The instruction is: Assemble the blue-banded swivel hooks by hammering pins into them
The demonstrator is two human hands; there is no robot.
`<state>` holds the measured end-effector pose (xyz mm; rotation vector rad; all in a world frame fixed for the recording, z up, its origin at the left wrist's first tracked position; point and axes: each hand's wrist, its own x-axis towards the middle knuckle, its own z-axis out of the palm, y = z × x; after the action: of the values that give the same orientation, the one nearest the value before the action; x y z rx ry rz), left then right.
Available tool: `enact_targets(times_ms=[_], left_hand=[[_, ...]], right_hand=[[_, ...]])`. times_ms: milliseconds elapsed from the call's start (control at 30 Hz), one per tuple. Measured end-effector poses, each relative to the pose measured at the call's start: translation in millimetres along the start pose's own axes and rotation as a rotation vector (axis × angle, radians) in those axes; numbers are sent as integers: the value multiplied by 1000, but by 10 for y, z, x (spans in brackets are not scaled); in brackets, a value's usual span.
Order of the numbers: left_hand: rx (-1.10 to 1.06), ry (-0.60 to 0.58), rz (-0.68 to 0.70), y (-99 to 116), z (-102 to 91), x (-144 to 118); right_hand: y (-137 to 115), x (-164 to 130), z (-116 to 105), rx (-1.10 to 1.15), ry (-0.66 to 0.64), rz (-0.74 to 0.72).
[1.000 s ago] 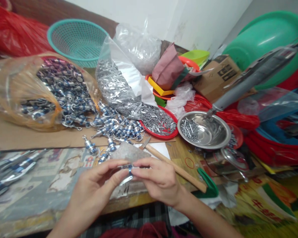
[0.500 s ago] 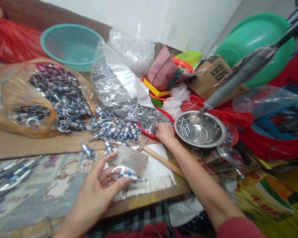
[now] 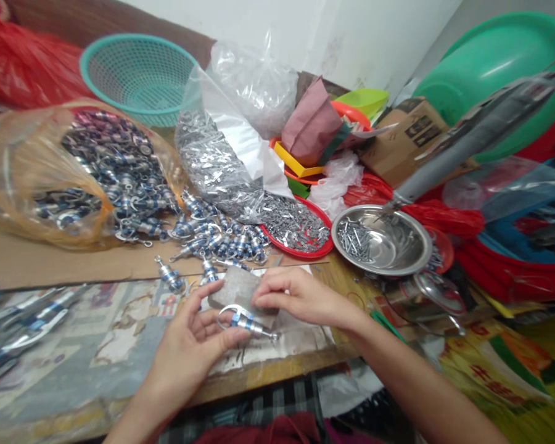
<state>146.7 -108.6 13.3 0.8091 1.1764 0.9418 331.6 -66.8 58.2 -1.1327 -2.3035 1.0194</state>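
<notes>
Fitting, blue and silver, just one, is pinched between the left hand's thumb and fingers, the index finger spread away. Close by, the right hand's fingertips bunch together over one grey block; whether they grip anything, I cannot tell. Beyond: one red plate, one metal bowl.

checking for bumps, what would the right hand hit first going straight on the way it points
Probably the blue-and-silver piece held by the left hand, though depth against the grey block is unclear.
</notes>
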Motion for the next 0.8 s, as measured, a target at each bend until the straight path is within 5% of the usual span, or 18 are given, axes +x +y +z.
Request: enact_targets(times_ms=[167, 367, 500, 600, 700, 800], left_hand=[[7, -43, 6, -10, -7, 15], [4, -55, 5, 5, -5, 15], [-8, -31, 5, 13, 2, 14], [5, -10, -1, 12, 8, 19], [7, -8, -8, 2, 8, 25], [0, -2, -9, -4, 8, 23]], right_hand=[[34, 44, 164, -102, -13, -118], [-11, 113, 376, -209, 144, -46], [57, -12, 348, -83, 441, -60], [245, -280, 194, -185, 635, 138], [453, -575, 106, -416, 403, 369], [519, -737, 131, -438, 262, 440]])
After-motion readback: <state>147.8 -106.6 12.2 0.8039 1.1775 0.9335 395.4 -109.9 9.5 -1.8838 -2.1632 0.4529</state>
